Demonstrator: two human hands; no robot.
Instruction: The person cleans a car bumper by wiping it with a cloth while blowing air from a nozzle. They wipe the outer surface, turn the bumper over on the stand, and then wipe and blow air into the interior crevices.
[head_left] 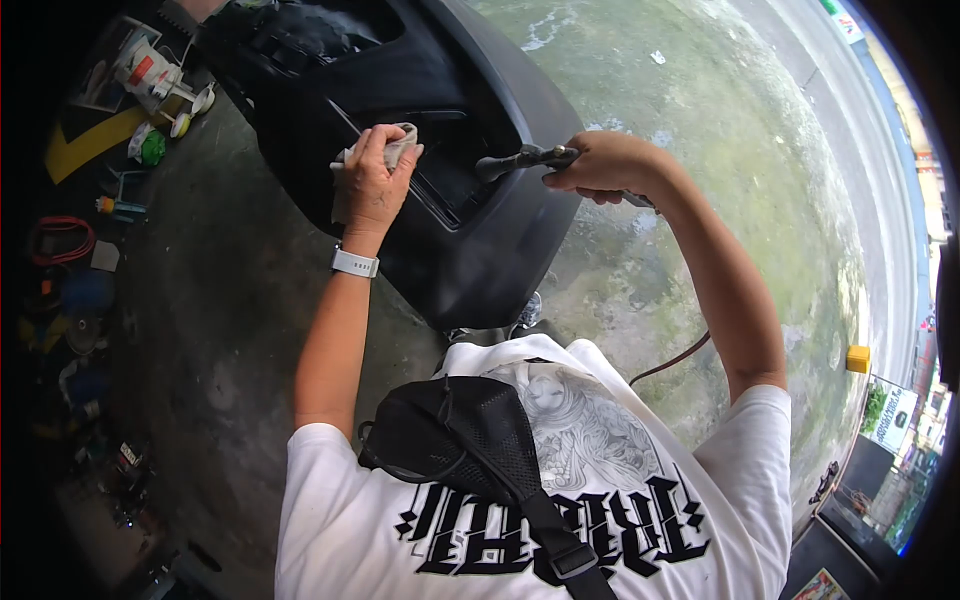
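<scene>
My left hand (368, 188), with a white watch on its wrist, presses a grey cloth (403, 141) against the top of a black scooter body (480, 250). My right hand (603, 166) grips a black gun-shaped tool (523, 160) whose nozzle points left at the recess in the black body, close to the cloth. From under my right arm a dark hose (672, 361) trails down toward my body. I wear a white printed T-shirt and a black sling bag (470, 440) across my chest.
Bottles, cans and small tools (150, 80) lie on the concrete floor at the upper left, with a red coiled cable (60, 236) below them. Stained concrete stretches to the right, with a yellow block (857, 358) and a road beyond.
</scene>
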